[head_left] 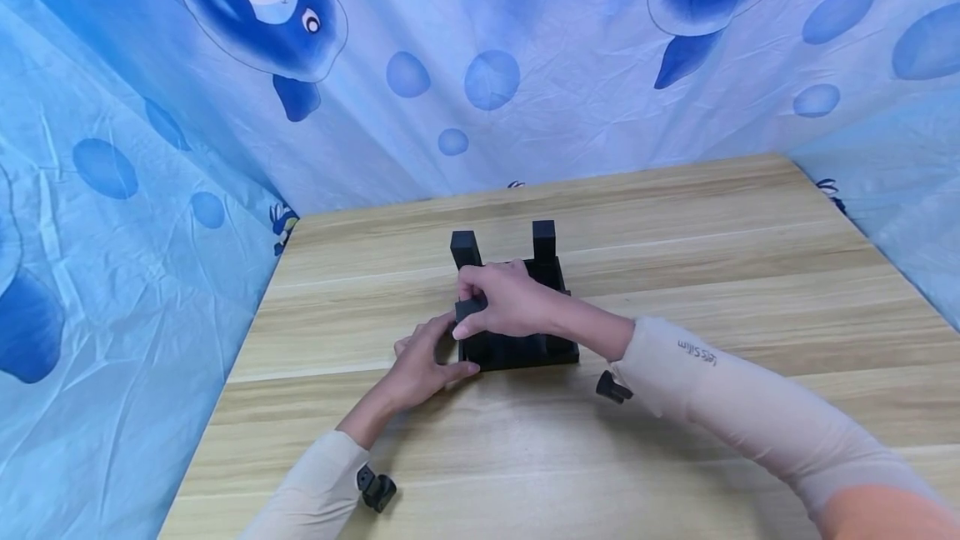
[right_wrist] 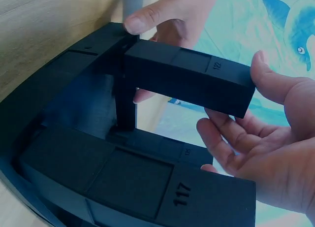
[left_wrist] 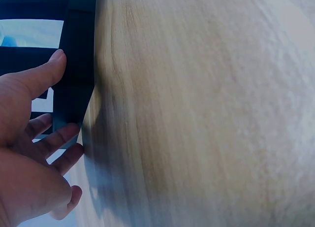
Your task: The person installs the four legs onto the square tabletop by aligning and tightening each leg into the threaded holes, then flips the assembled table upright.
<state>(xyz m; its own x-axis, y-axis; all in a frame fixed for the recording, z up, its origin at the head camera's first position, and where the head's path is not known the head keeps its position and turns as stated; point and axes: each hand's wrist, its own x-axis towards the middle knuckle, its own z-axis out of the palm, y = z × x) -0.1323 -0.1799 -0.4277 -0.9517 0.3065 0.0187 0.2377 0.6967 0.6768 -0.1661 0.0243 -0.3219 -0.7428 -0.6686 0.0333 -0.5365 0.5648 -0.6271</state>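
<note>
A square black frame lies on the table with black posts standing up from its corners. My right hand pinches the top of the front-left post, marked 122, between thumb and fingers. At that same corner, my left hand grips the frame from outside, its thumb on the front edge and its fingers along the left side. Another post, marked 117, is close in the right wrist view. Two back posts rise behind, the left one and the right one. My right hand covers part of the frame.
The wood-grain table stretches around the frame on all sides. A blue curtain printed with dolphins hangs behind the table and along its sides. Small black cameras sit at both wrists, such as the left wrist camera.
</note>
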